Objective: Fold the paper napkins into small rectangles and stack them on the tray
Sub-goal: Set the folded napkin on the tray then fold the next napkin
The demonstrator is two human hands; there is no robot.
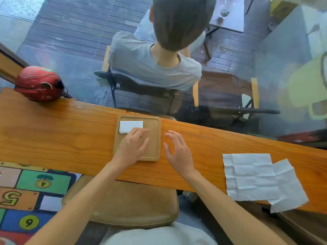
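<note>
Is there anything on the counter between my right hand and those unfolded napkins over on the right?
Nothing visible. The right hand hovers open just right of the tray, and only bare wooden counter lies between it and the unfolded napkins. The left hand rests on the tray by the folded napkin.

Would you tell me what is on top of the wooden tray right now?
A folded white napkin lies in the tray's far left corner; the left hand covers its near edge.

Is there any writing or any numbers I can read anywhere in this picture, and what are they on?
"4": yellow circle on a green square of the floor mat.
"5": yellow digit on an orange square.
"6": yellow circle on a blue square.
Red helmet: only pale markings, unreadable.
Napkins and tray: no text.
</note>
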